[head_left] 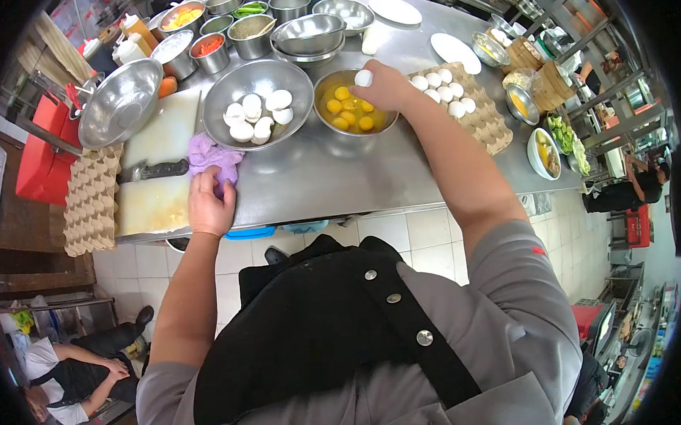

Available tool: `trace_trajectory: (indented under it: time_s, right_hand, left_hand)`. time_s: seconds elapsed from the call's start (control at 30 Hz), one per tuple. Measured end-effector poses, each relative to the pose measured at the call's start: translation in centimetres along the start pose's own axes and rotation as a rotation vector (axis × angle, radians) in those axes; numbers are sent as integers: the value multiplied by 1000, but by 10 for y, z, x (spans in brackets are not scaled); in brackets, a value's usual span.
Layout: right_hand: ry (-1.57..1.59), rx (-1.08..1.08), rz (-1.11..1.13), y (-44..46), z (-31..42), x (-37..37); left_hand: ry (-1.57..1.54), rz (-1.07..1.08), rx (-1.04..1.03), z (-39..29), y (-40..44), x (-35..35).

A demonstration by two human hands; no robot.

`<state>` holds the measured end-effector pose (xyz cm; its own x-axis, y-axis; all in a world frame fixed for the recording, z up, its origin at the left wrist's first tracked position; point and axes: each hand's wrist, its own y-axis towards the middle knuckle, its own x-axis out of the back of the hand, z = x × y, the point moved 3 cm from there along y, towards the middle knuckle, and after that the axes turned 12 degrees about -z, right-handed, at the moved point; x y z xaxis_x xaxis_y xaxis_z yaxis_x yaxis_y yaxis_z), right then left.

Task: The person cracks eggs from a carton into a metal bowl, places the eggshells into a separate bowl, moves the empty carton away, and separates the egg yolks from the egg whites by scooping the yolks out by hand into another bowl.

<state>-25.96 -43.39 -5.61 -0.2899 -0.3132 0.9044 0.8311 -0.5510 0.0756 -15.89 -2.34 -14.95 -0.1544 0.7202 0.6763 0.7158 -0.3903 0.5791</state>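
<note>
My right hand is closed around a white egg over the far-right rim of a metal bowl. Several yellow yolks lie in clear egg white inside it. To its left, a larger metal bowl holds several white eggshells. My left hand rests near the table's front edge, its fingers curled on a crumpled purple cloth. Right of my right forearm, several whole eggs sit in a cardboard egg tray.
A knife lies on a cutting board, beside an empty egg tray. Metal containers and bowls line the back. White plates stand at the far right. One person sits at lower left; another stands at right.
</note>
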Motion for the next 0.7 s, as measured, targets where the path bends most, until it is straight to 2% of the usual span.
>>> trace_trajectory:
  time_s: [0.1,0.2,0.33,0.4,0.5,0.53,0.6,0.63,0.7]
  right_hand:
    - [-53,170,-211,4,8,20]
    - [12,188,-336,-3,47,73]
    - [156,345,-571,-7,101,132]
    - [279,308,-538,-4,130,140]
    - [318,583,-546,-12,160,125]
    - [338,548,-470,-9,157,131]
    - [357,471,-317,0,144,154]
    - [241,440,-220,4,128,166]
    - [145,398,-133,29,59,164]
  left_hand:
    - [-8,-6,4,-1,0,1]
    - [1,-12,0,-1,0,1]
    - [2,10,38,0,0,0]
    - [-4,-2,21,0,0,0]
    - [-2,-18,-4,-1,1,1]
    - [-5,-24,-10,-2,1,1]
    - [-2,2,50,-5,0,3]
    - [15,12,45,-4,1,2]
    - [-17,-9,17,-2,-1,-1]
